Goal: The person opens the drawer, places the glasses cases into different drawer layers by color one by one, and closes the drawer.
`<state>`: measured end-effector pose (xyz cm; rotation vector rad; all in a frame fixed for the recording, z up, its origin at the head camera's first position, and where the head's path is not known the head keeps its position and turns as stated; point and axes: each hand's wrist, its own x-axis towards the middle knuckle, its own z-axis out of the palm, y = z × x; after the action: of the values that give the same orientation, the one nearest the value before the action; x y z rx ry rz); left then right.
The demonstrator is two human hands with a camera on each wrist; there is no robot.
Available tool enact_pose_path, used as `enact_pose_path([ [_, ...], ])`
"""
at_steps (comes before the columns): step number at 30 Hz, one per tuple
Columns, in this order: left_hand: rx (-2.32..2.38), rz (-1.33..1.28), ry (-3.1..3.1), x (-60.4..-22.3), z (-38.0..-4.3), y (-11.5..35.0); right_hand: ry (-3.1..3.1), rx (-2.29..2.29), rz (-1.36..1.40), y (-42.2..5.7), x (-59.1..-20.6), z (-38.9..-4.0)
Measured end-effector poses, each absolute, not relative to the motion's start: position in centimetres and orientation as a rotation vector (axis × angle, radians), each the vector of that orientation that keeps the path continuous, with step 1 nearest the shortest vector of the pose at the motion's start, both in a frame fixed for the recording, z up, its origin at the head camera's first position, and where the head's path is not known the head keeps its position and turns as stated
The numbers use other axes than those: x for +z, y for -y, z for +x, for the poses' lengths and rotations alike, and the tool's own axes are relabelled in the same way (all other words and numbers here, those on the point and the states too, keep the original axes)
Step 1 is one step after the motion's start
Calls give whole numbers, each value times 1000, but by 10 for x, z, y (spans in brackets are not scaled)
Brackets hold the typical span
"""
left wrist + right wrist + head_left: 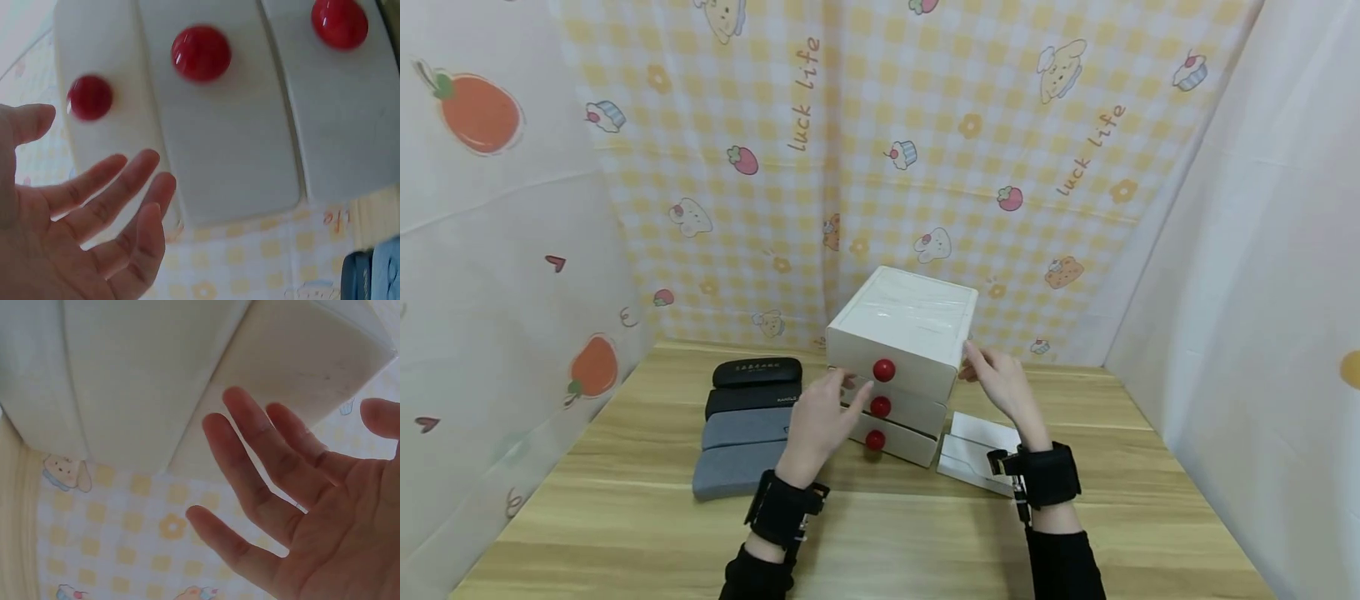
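Note:
A white box of three stacked drawers (910,312) stands at the back middle of the table, each drawer front bearing a red ball knob (884,370). My left hand (822,423) is at the left of the drawer fronts, fingers spread and loosely bent. In the left wrist view that hand (94,231) holds nothing, and the red knobs (201,53) sit apart from its fingertips. My right hand (1000,382) is by the right side of the top drawer. The right wrist view shows this hand (312,500) with parted fingers near the side wall (137,381), grasping nothing; contact is unclear.
Left of the drawers, several glasses cases, black (757,372) and grey (737,468), lie in a row on the wooden table (910,542). White flat cases (973,450) lie to the right, partly behind the right wrist. A patterned curtain (760,275) hangs behind.

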<state>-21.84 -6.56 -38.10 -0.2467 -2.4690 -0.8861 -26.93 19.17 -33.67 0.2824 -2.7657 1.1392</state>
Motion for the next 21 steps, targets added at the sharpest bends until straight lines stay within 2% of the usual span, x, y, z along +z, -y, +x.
enact_pose_path([
  [11,-786,-189,2385,-384,-235,34,2954,1055,367,-188,-314,-277],
  [21,-718,-222,2293,-383,-241,27,3023,861,389,-180,-297,-278],
])
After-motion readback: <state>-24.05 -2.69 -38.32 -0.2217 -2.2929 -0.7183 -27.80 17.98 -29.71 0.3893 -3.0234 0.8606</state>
